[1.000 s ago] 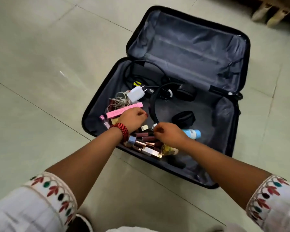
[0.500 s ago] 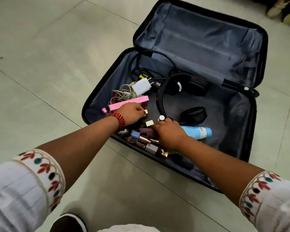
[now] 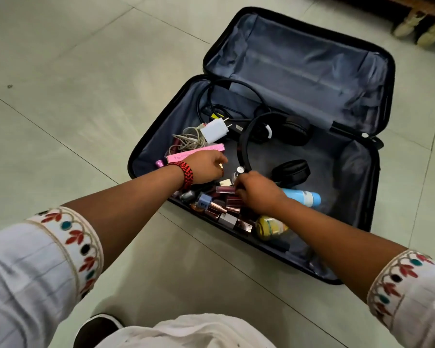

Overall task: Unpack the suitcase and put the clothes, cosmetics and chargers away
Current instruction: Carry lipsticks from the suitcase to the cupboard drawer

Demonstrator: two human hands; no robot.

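A black suitcase [image 3: 141, 156] lies open on the floor, its lid [image 3: 299, 59] tilted back. In its near left corner is a heap of lipsticks and small cosmetics [image 3: 211, 207]. My left hand [image 3: 206, 167], with a red wristband, curls over the heap beside a pink box [image 3: 194, 153] and pinches a small gold piece. My right hand [image 3: 259, 192] curls its fingers round a maroon lipstick tube [image 3: 224, 189], just below a small silver-capped bottle [image 3: 239, 170]. A white charger [image 3: 215, 129] and a coiled cable [image 3: 186, 143] lie behind the pink box.
Black headphones [image 3: 276, 131] and a dark cable [image 3: 224, 96] lie mid-suitcase. A blue bottle [image 3: 305, 197] and a yellow jar [image 3: 271, 228] sit right of my right hand. Pale tiled floor surrounds the case. Furniture feet [image 3: 419, 28] show at top right.
Both hands stayed in the cosmetics heap. My right hand shifted slightly up toward the silver-capped bottle, uncovering the yellow jar. My head moved, so the view shifted.
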